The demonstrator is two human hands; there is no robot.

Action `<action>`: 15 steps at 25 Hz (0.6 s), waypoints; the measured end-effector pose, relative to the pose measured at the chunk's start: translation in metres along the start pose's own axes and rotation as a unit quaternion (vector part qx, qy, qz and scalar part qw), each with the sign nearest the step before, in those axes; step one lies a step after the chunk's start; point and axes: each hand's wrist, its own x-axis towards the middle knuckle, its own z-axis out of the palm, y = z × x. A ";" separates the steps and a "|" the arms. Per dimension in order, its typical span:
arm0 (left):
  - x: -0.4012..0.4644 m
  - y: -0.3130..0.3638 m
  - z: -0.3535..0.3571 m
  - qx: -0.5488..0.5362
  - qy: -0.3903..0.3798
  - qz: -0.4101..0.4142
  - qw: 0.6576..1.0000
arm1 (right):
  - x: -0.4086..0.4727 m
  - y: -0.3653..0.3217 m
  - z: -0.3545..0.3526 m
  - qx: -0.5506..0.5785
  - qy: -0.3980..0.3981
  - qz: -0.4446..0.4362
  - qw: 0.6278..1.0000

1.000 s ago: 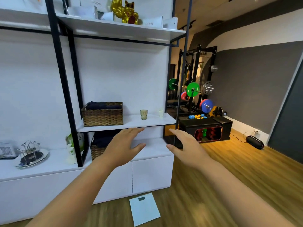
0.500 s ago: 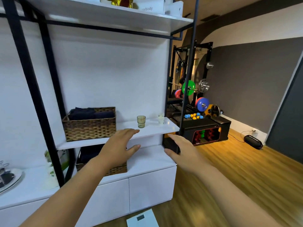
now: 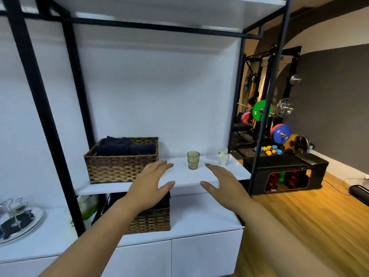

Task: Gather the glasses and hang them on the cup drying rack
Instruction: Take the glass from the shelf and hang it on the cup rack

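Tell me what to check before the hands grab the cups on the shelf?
1. Left hand free to grab: ok, fingers straight, holding nothing.
2. Right hand free: ok, open, holding nothing.
3. Green glass upright on the shelf: ok.
4. Way to the green glass clear: ok, nothing between it and the hands.
5. Two white cups easy to grab: cannot tell, one stands partly behind the other.
6. Cup drying rack has free pegs: cannot tell, blurred at the frame's edge.
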 end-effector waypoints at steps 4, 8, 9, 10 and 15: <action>0.055 -0.022 0.020 0.004 0.012 -0.041 0.999 | 0.078 0.034 0.011 -0.025 -0.027 -0.047 0.998; 0.097 -0.041 0.039 0.009 0.038 -0.070 0.997 | 0.136 0.066 0.022 -0.004 -0.040 -0.057 0.998; 0.105 -0.045 0.045 0.010 0.040 -0.077 0.996 | 0.149 0.074 0.025 0.012 -0.042 -0.052 0.998; 0.113 -0.050 0.050 0.011 0.042 -0.082 0.996 | 0.162 0.082 0.029 0.027 -0.043 -0.047 0.998; 0.159 -0.076 0.082 -0.005 0.042 -0.091 0.995 | 0.214 0.108 0.056 0.050 -0.040 -0.026 0.998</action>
